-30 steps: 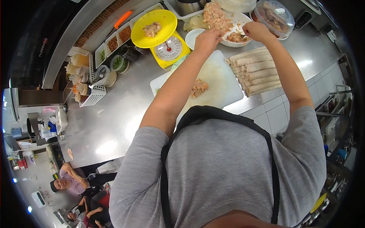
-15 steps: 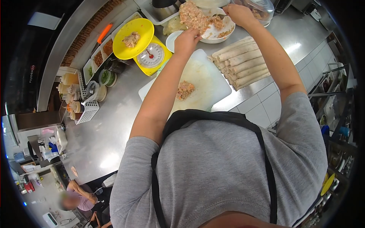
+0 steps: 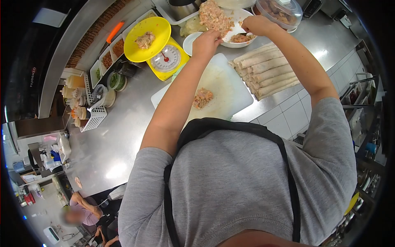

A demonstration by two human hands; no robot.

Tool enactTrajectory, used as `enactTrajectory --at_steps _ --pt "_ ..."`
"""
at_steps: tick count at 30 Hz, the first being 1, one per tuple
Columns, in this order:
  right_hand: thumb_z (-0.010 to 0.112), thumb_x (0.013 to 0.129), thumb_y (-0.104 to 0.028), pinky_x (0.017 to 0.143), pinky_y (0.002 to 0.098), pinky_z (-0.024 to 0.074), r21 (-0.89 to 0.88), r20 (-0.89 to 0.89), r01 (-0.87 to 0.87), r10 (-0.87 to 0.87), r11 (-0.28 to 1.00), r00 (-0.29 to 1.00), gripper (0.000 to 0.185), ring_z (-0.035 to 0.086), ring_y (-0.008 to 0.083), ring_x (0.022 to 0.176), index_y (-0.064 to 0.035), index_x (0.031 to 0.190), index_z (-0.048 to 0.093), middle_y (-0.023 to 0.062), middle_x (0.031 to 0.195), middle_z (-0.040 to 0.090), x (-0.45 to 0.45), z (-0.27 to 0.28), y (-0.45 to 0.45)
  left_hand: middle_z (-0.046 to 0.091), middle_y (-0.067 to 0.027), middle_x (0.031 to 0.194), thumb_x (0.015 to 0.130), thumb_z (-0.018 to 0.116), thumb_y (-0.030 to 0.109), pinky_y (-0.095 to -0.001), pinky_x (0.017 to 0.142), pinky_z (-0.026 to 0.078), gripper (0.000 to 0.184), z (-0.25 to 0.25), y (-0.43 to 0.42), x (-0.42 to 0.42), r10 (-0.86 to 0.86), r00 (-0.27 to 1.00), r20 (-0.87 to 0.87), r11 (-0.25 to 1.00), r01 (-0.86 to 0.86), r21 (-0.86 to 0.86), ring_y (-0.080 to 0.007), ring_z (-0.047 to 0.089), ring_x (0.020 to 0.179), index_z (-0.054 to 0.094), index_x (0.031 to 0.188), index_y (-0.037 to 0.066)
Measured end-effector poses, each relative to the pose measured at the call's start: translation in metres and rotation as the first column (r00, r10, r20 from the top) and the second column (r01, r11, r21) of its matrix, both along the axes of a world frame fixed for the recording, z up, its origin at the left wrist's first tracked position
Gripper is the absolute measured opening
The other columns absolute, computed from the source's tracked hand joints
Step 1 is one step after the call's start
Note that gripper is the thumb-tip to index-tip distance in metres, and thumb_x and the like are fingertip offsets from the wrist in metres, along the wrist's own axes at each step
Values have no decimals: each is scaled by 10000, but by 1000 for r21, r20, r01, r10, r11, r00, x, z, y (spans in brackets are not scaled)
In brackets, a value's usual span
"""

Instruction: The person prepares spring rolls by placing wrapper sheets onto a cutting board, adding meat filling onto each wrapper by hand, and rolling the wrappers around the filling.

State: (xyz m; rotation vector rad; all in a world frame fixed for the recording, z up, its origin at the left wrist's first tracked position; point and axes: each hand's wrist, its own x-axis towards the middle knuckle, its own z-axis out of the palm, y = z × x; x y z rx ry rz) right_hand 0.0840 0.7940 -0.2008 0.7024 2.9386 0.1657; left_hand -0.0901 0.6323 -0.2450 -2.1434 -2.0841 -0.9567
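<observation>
At the top of the view, a white bowl [image 3: 236,43] holds minced meat, a large mound of it rising on the left side. My left hand [image 3: 207,42] has its fingers pinched on the bowl's near left rim. My right hand [image 3: 256,25] is closed round a utensil whose end reaches into the meat at the bowl's right side; most of the utensil is hidden. Nearer to me, a small portion of meat filling [image 3: 203,98] lies on a white cutting board [image 3: 234,91]. A yellow scale [image 3: 166,59] carries a yellow pan [image 3: 132,38] with more meat.
Rolled wrappers [image 3: 267,69] are stacked right of the board. A lidded clear container [image 3: 279,13] sits beyond my right hand. Trays of chopped ingredients, a tub of greens [image 3: 117,82] and a white basket of bottles [image 3: 94,118] stand left. Another person [image 3: 88,212] is at the lower left.
Over the last second the view shifted. The meat lifted toward the bowl's middle half a second ago is now low at its right side, and my right hand has moved lower with the utensil.
</observation>
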Motion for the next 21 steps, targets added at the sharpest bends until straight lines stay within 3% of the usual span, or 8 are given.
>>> enactTrajectory --at_steps 5,7,8,10,14,16,20,21 --pt "632 702 -53 608 349 494 -217 96 -5 26 976 995 53 645 209 716 -74 748 648 74 743 657 -10 -1 11 625 -46 852 781 661 240 -379 656 456 153 0 -1 0 10 1000 0 1000 -10 1 -268 600 791 620 827 100" --pt "668 710 -93 479 306 435 -496 44 -111 153 861 987 89 578 139 551 -61 792 652 37 647 613 -17 -11 25 625 -45 851 782 660 237 -379 656 456 149 0 -2 0 15 1000 0 1000 -15 -3 -268 600 792 621 830 102" --pt "668 710 -93 479 306 435 -496 43 -114 156 861 987 89 578 139 551 -61 792 652 37 647 613 -17 -7 25 625 -44 850 783 659 235 -378 656 456 145 0 -2 0 16 1000 0 1000 -16 -6 -267 600 793 622 833 105" --pt "656 760 -113 386 243 325 -771 213 265 -158 579 964 91 444 67 433 -66 838 654 -6 626 569 -13 6 27 624 -46 849 784 659 234 -379 657 456 147 1 -3 0 12 1000 5 1000 -12 -10 -269 600 793 622 837 103" --pt "640 798 -136 366 204 252 -811 156 272 -257 518 954 86 359 35 404 -91 870 654 -23 628 553 12 15 33 621 -55 853 788 657 234 -382 664 456 154 2 -3 2 10 1000 -1 1000 -10 -14 -274 598 792 622 844 94" --pt "626 808 -132 375 191 248 -881 11 191 -384 432 923 77 358 21 417 -93 868 654 -28 655 573 25 15 34 621 -57 856 788 657 234 -383 666 455 156 3 -3 2 12 1000 3 1000 -12 -25 -276 597 792 622 845 92" --pt "620 809 -108 423 235 336 -902 -41 152 -430 405 902 45 452 70 488 -73 827 642 2 695 578 30 6 38 619 -58 862 789 657 231 -383 673 455 156 3 -4 2 5 1000 16 999 -4 -40 -278 595 794 623 851 93" --pt "620 795 -108 484 270 394 -676 -206 33 -232 736 951 47 511 113 548 -76 821 643 23 714 595 24 -6 42 619 -58 862 789 657 231 -383 673 455 156 2 -4 2 7 1000 15 999 -6 -38 -278 595 794 623 851 93"
